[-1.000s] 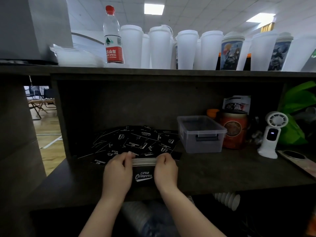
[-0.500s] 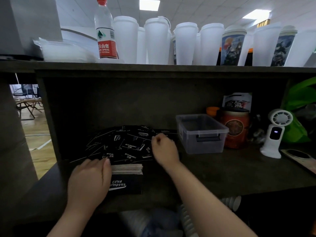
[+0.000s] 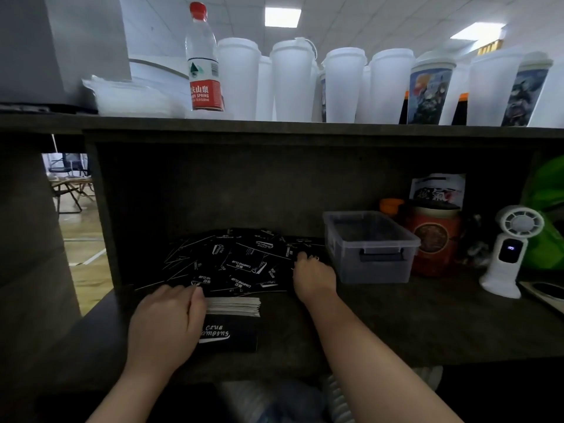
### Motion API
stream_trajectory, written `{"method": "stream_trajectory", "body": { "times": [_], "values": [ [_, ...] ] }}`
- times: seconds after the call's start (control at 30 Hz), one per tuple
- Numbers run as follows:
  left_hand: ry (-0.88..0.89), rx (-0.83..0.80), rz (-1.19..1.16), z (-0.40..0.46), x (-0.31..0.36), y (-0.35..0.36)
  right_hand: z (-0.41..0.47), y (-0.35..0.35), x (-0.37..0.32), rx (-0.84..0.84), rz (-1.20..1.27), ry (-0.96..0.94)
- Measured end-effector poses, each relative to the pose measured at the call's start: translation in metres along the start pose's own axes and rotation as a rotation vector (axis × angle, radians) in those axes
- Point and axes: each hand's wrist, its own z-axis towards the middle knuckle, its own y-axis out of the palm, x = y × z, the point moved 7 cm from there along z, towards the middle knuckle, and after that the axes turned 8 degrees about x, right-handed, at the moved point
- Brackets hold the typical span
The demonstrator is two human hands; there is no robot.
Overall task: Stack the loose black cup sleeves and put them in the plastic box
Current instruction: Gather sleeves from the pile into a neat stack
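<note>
Gathering goes on: left hand (image 3: 166, 323) rests on the stack (image 3: 233, 319), right hand (image 3: 314, 274) pinches a sleeve from the pile (image 3: 232, 261) ahead; next, carry it onto the stack. Box (image 3: 370, 247) sits just right.

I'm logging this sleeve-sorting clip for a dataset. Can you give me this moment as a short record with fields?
setting: dark lower shelf under a ledge of white cups
left hand: rests on the neat sleeve stack, steadying it
right hand: reaches into the loose sleeve pile, fingers curled at its right edge; grasp unclear
plastic box: right of the pile, open top, looks empty
beside box: red canister, white handheld fan
progress: no sleeves in the box yet
</note>
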Motion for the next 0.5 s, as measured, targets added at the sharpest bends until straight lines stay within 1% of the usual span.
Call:
{"method": "stream_trajectory", "body": {
  "times": [0.1,0.17,0.2,0.23,0.3,0.33,0.37,0.4,0.43,0.5],
  "values": [
    [-0.007,-0.015,-0.011,0.0,0.001,-0.002,-0.011,-0.013,-0.001,0.061,-0.045,-0.026],
    [-0.014,-0.027,-0.013,-0.001,0.002,-0.004,-0.017,-0.028,0.002,0.167,-0.063,-0.019],
    [-0.011,-0.026,-0.011,-0.001,0.002,-0.004,-0.021,-0.037,0.006,0.25,-0.024,0.02],
    [-0.01,-0.028,-0.009,-0.001,0.003,-0.004,-0.026,-0.047,0.015,0.349,0.079,0.095],
    [-0.031,-0.025,-0.006,-0.003,0.003,-0.003,-0.044,-0.063,0.041,0.551,0.455,0.327],
    [-0.054,-0.02,-0.012,-0.003,0.001,-0.003,-0.054,-0.065,0.052,0.604,0.643,0.432],
    [-0.075,-0.02,-0.021,-0.004,-0.002,-0.002,-0.063,-0.066,0.058,0.615,0.794,0.501],
    [-0.088,-0.022,-0.035,-0.004,-0.003,-0.001,-0.07,-0.064,0.06,0.584,0.907,0.534],
    [-0.095,-0.023,-0.053,-0.004,-0.003,-0.001,-0.076,-0.062,0.058,0.52,1.001,0.531],
    [-0.104,-0.017,-0.106,-0.004,-0.001,-0.004,-0.082,-0.054,0.038,0.307,1.149,0.443]
  ]
}}
